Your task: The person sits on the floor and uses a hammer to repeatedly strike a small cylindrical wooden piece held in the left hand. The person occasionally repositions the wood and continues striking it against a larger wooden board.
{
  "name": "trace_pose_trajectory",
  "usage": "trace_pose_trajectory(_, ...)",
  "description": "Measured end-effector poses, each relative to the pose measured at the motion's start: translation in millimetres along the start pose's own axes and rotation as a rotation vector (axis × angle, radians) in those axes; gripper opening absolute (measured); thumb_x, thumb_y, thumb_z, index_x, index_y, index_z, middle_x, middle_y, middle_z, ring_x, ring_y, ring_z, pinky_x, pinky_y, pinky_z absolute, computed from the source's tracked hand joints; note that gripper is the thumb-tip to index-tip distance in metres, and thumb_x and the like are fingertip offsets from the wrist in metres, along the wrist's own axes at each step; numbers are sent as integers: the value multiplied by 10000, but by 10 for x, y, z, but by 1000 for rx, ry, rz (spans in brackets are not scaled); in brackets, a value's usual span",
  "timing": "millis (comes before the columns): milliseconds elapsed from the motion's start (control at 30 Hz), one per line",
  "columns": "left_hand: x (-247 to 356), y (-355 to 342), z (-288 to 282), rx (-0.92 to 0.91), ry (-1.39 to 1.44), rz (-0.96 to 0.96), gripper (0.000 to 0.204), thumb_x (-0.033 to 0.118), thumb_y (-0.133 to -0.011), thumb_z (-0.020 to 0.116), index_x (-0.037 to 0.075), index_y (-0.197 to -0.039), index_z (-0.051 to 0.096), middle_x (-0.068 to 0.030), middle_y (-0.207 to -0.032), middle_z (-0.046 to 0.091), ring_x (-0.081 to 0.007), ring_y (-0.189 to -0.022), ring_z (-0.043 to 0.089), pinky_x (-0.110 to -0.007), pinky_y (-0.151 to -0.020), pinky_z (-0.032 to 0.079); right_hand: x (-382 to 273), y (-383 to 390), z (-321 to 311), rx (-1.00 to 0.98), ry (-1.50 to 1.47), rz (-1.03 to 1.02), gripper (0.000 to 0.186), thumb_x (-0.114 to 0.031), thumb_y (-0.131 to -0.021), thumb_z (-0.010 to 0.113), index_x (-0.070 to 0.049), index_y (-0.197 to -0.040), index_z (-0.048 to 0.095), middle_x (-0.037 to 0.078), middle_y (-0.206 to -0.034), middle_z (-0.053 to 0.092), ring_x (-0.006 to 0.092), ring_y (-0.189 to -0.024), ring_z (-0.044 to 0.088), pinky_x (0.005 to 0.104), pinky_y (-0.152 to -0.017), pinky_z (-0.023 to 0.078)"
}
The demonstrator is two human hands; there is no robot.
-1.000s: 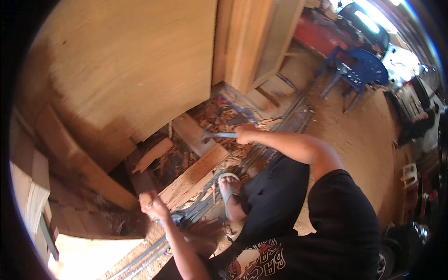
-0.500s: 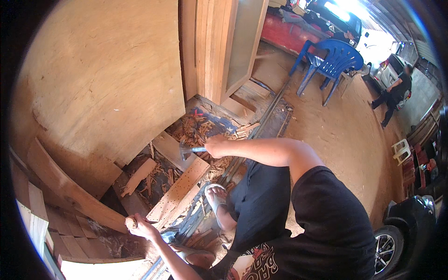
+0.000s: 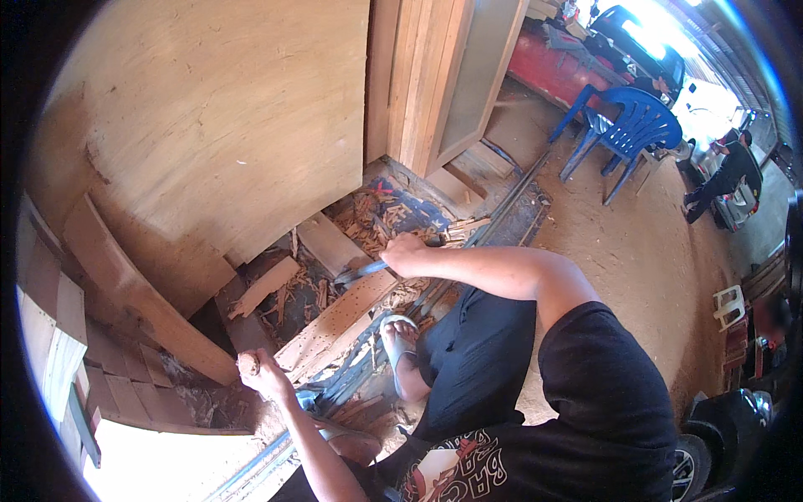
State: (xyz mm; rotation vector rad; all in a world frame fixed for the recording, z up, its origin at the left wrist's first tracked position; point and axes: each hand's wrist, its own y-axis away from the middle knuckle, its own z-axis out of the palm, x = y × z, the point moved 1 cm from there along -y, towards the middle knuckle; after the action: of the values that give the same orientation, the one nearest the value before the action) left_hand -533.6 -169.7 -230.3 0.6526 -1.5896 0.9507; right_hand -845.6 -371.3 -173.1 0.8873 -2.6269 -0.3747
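Note:
My right hand [image 3: 403, 255] is closed round the handle of a blue-handled, hatchet-like tool [image 3: 365, 272]. Its dark, blurred head hangs close over the far end of a flat, dark-speckled plank [image 3: 335, 325]. My left hand [image 3: 271, 381], at the plank's near-left end, is wrapped round a brown wooden piece with a rounded end [image 3: 248, 362]. The hand hides the rest of that piece. Beyond the plank lie a paler board [image 3: 333, 243] and a short wood offcut [image 3: 264, 286], among many wood chips [image 3: 368, 219].
A large plywood sheet [image 3: 226, 125] stands at the left, with a curved board [image 3: 138, 293] below it. Long metal rails [image 3: 502, 201] run past my sandalled foot [image 3: 400, 347]. Farther off are a blue plastic chair [image 3: 631, 125], parked vehicles and another person [image 3: 729, 171].
The tool in my right hand has tipped, its head lower and nearer the plank. My left hand keeps its grip. The view has shifted, and the person far off has changed posture.

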Motion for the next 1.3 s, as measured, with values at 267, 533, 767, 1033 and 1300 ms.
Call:
trace_pose_trajectory(267,-168,0,-35,45,168,-16,181,-65,-804,555,63,-699,482,-22,-610,454,-110,-545,414,-290,-498,359,48,-49,-23,-210,-60,40,323,-121,-881,585,-87,-1187,681,157,-1122,708,318,-1044,692,472,-826,561)
trace_pose_trajectory(533,-380,153,39,-123,-453,146,281,183,-813,768,-27,-964,658,-167,-862,679,-324,-767,618,-441,-775,484,98,-101,-55,-398,-283,83,403,-161,-844,635,-36,-1227,613,129,-783,710,258,-591,679,396,-544,540)
trace_pose_trajectory(767,-585,283,187,-9,-383,334,245,158,-842,753,-16,-959,625,-130,-838,642,-254,-787,602,-404,-777,482,86,-105,-74,-408,-258,24,385,-170,-837,649,-23,-1191,618,134,-806,711,269,-681,698,419,-609,539)
trace_pose_trajectory(1033,-415,151,162,-166,-348,303,221,175,-834,745,-12,-817,629,-77,-710,653,-187,-635,576,-358,-648,487,86,-153,119,-288,-182,7,418,-167,-845,643,-59,-1247,610,166,-1046,714,341,-988,688,490,-826,540)
trace_pose_trajectory(1300,-334,102,163,-116,-329,341,345,291,-863,752,-33,-812,643,-181,-735,669,-348,-664,611,-458,-700,482,-18,-241,64,-282,-79,38,323,-100,-804,683,-52,-1121,729,157,-1108,726,313,-1010,709,466,-792,571)
